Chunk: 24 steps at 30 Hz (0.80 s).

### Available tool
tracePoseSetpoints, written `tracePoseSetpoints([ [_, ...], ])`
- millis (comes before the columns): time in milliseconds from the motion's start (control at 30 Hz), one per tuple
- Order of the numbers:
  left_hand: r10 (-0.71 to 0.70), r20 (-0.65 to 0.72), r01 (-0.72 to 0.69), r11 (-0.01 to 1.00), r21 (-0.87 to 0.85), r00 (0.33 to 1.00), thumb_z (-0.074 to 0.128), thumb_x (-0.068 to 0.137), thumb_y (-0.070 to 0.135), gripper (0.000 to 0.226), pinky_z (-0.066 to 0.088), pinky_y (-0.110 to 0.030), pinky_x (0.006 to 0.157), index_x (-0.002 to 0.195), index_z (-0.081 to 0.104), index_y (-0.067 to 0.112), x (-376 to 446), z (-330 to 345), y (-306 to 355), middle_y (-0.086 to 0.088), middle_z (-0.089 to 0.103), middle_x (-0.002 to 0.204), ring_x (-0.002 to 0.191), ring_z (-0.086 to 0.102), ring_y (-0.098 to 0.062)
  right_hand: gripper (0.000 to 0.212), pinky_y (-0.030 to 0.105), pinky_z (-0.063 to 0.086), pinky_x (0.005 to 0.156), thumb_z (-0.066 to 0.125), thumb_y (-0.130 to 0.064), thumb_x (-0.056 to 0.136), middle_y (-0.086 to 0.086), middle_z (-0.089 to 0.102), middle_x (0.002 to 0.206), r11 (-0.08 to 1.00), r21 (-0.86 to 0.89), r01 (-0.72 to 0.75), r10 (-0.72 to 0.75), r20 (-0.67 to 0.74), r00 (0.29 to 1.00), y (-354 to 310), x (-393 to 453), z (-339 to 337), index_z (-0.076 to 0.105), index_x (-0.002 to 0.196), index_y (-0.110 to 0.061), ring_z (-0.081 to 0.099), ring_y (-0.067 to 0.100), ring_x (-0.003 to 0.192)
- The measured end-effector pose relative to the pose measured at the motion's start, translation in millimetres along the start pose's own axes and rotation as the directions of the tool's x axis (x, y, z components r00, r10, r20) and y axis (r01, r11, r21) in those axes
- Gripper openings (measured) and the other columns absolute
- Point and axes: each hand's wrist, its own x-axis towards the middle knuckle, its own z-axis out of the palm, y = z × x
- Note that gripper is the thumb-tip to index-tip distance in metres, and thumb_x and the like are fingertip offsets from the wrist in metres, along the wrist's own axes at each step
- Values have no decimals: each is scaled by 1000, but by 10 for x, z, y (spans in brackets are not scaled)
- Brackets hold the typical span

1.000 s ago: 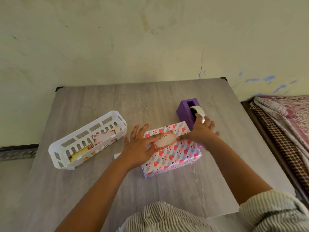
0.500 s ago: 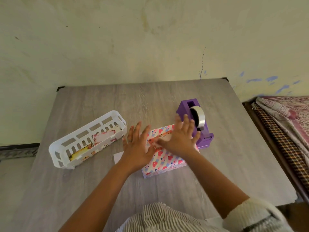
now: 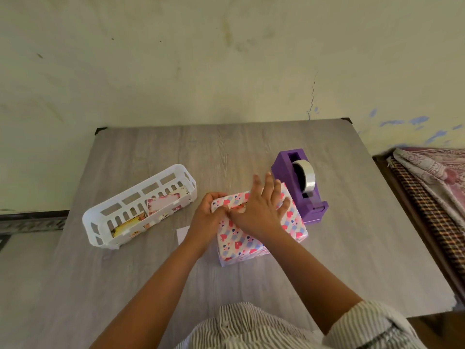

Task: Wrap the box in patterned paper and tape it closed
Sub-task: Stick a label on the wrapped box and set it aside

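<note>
The box (image 3: 259, 230) sits on the table (image 3: 156, 285) a little right of the middle, already covered in white paper printed with pink and red hearts and pale blue stripes. The paper lies snug over the top and the near side, with crisp edges at the corners. The right hand (image 3: 261, 210) lies flat on the top, fingers straight and spread, pressing down. The left hand (image 3: 208, 215) curls round the box's left end, fingers hooked over the far edge (whether there is tape under either hand I cannot tell).

Just beside the box on the right stands a purple tape dispenser (image 3: 299, 182) with a roll of clear tape (image 3: 308, 178) in it. To the left, apart from the box, a white slotted basket (image 3: 136, 207) holds a few patterned cards. A white paper scrap (image 3: 182, 234) lies by the left wrist.

The tabletop is grey wood-grain with dark corner caps. Behind it rises a stained, cracked, pale wall (image 3: 226, 59); at the right edge lies patterned bedding (image 3: 432, 187).
</note>
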Motion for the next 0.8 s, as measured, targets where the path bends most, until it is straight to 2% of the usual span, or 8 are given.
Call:
tracePoseSetpoints([
  [200,13,56,-16,998,59,998,52,95,23,20,55,-26,78,115,50,25,24,-46,0,9,61,107,95,62,-8,99,51,-13,112,56,-60,81,3,-18,157,998,-5,-70,71,60,996,85,-26,17,-5,149,-22,-23,28,143],
  [367,-28,102,30,999,-15,994,43,99,23,19,54,-33,84,118,47,23,7,-58,-5,4,61,109,96,63,-14,101,53,-12,112,61,-56,78,4,-16,157,999,-42,-24,26,58,998,-23,50,-42,-2,149,-21,-22,28,143],
  [533,-40,160,40,999,3,986,38,101,23,19,53,-27,82,119,43,26,22,-86,2,2,58,113,99,62,-14,108,58,-2,113,70,-57,70,6,-7,157,989,-145,40,-18,149,989,-58,263,-222,7,149,-20,-12,32,144],
  [633,-44,187,45,999,-4,981,45,98,20,23,54,-25,79,120,42,26,28,-115,5,2,58,114,100,62,-15,105,59,3,112,72,-57,68,6,-1,157,959,-229,167,-132,160,978,-117,310,-255,13,147,-21,-5,33,144],
  [700,-21,228,24,1000,-11,973,57,92,16,37,54,-23,79,123,39,27,12,-128,-17,4,55,115,102,61,-13,100,57,7,112,72,-55,68,5,7,155,894,-321,313,-279,148,949,-158,338,-301,18,145,-22,3,32,143],
  [800,0,252,-1,1000,4,968,69,83,11,57,53,-17,75,125,35,28,-2,-105,-29,5,51,117,102,58,-10,82,50,20,109,68,-54,74,3,36,144,715,-430,550,-490,252,834,-225,410,-372,33,140,-20,29,27,134],
])
